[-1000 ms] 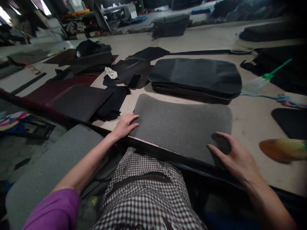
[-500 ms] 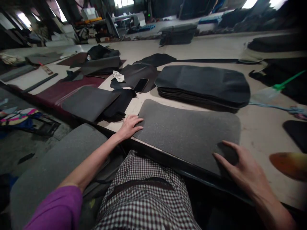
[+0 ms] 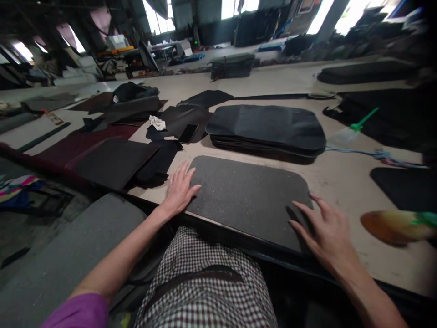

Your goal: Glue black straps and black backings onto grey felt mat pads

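A grey, round-cornered sheet (image 3: 246, 196) lies flat on the table at its front edge. At the sheet's left end rests my left hand (image 3: 179, 187), its fingers spread and touching the edge. My right hand (image 3: 322, 228) is over the right end, fingers apart and curved; whether its fingertips press on the sheet I cannot tell. Just behind lies a stack of black, round-cornered pieces (image 3: 266, 127). To the right of my right hand is a brown and cream bottle-like object (image 3: 389, 225), blurred, with a green part at its far end.
Left of the stack lie a phone (image 3: 188, 133), a crumpled white scrap (image 3: 157, 122) and dark sheets (image 3: 116, 161). A clear bottle with a green nozzle (image 3: 357, 126) and a blue cord (image 3: 358, 152) lie right. A large grey sheet (image 3: 85, 246) hangs lower left, below table height.
My view has tilted up and shifted right. The sheet's far edge now looks straight where it looked wavy. My right hand's fingers reach nearer the sheet's right edge; both hands stay at its ends.
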The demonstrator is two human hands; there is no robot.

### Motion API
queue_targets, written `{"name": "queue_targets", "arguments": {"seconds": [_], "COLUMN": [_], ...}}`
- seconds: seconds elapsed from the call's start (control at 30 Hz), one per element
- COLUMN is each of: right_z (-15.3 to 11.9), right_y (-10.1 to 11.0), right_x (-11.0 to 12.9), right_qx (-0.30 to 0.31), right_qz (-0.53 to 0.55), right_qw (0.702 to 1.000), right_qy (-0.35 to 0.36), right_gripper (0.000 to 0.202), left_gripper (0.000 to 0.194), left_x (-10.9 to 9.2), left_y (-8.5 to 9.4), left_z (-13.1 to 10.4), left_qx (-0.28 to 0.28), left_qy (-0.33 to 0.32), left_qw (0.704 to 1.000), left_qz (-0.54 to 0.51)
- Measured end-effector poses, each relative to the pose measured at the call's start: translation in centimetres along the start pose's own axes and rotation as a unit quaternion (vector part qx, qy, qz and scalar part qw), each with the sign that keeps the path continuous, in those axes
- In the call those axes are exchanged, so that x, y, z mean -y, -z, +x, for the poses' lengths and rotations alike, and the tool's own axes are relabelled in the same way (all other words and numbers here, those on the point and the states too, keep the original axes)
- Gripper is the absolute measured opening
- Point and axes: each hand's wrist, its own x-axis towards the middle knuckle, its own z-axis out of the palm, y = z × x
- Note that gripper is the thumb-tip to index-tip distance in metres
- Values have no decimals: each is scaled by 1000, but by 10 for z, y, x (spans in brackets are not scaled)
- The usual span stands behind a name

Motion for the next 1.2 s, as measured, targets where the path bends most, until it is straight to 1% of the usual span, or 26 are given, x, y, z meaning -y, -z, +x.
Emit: {"name": "queue_targets", "arguments": {"seconds": [0.03, 0.07, 0.13, 0.17, 0.23, 0.3, 0.4, 0.47, 0.5, 0.53, 0.6, 0.67, 0.7, 0.77, 0.83, 0.9, 1.0, 1.1, 1.2], "right_z": [-1, -1, -3, -4, -5, -4, 1, 8, 12, 16, 24, 29, 31, 35, 43, 57, 83, 101, 102], "right_y": [-1, -2, -1, 1, 7, 14, 19, 18, 15, 12, 5, -3, -6, -10, -13, -19, -34, -50, -52], "right_x": [0, 1, 4, 6, 11, 18, 33, 49, 59, 70, 90, 103, 107, 105, 98, 88, 75, 64, 56], "right_qx": [3, 4, 8, 12, 22, 30, 28, 16, 16, 23, 56, 88, 100, 118, 130, 130, 126, 131, 128], "right_qz": [9, 14, 19, 22, 27, 31, 37, 48, 55, 62, 73, 74, 69, 53, 37, 27, 19, 8, -4], "right_qw": [1000, 1000, 1000, 1000, 999, 998, 994, 992, 992, 993, 995, 993, 992, 992, 991, 991, 990, 985, 971], "right_qy": [2, -1, -11, -18, -33, -55, -96, -116, -114, -99, -38, 14, 22, 8, -19, -35, -55, -115, -200], "right_gripper": [47, 44, 39, 36, 32, 29, 27, 31, 34, 38, 49, 62, 68, 75, 78, 79, 80, 84, 94], "left_gripper": [60, 61, 67, 70, 75, 76, 76, 76, 75, 75, 75, 74, 74, 73, 73, 73, 73, 72, 72], "left_x": [-16, -32, -59, -69, -80, -78, -67, -61, -59, -59, -60, -61, -62, -62, -63, -63, -63, -63, -64], "left_y": [-1, -4, -14, -21, -36, -52, -72, -79, -80, -81, -80, -80, -80, -81, -81, -81, -81, -81, -81], "left_z": [3, 7, 16, 20, 28, 35, 44, 46, 46, 45, 44, 44, 44, 44, 45, 46, 46, 46, 45], "left_qx": [13, 39, 105, 130, 150, 143, 136, 134, 132, 130, 127, 125, 125, 125, 127, 130, 131, 129, 123], "left_qy": [-43, -88, -165, -189, -212, -218, -235, -246, -250, -251, -252, -250, -250, -249, -248, -248, -245, -243, -240], "left_qw": [999, 995, 980, 973, 966, 965, 958, 954, 953, 952, 952, 952, 952, 952, 951, 950, 951, 952, 954], "left_qz": [-8, -19, -35, -32, -1, 43, 88, 103, 109, 113, 119, 124, 127, 130, 134, 135, 134, 133, 132]}}
